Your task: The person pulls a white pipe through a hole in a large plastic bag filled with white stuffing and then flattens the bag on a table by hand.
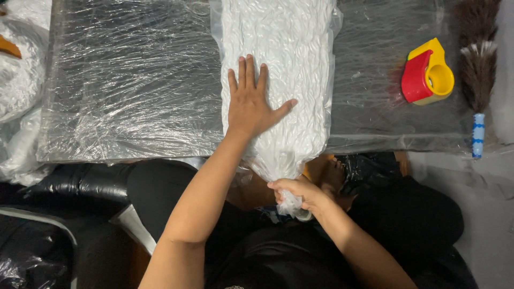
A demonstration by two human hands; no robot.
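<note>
The left hand (pixel 251 101) lies flat, fingers spread and palm down, on a clear plastic bag (pixel 278 69) stuffed with white crinkled filling. The bag lies lengthwise on the tabletop (pixel 134 80), running from the far edge of the view toward the person, with its near end hanging over the tabletop's front edge. The hand presses on the bag's left half, thumb pointing right across the filling.

The right hand (pixel 297 192) is closed around the bag's gathered neck, below the tabletop edge and just above the person's lap. The plastic narrows into a twist where the fingers clamp it, and a short tuft of it sticks out under the fist.

The tabletop is dark and covered with wrinkled clear film that shines in the light. To the right of the bag, well apart from both hands, sits a tape dispenser (pixel 427 72) in red and yellow. Just beside it on the right lies a feather duster (pixel 476 59) with brown and white feathers and a blue-and-white handle pointing toward the front edge.

At the left edge of the view, off the tabletop, more white material in plastic (pixel 19 80) is piled. The person wears dark clothes and sits close to the tabletop, with black bags (pixel 69 182) at the lower left.
</note>
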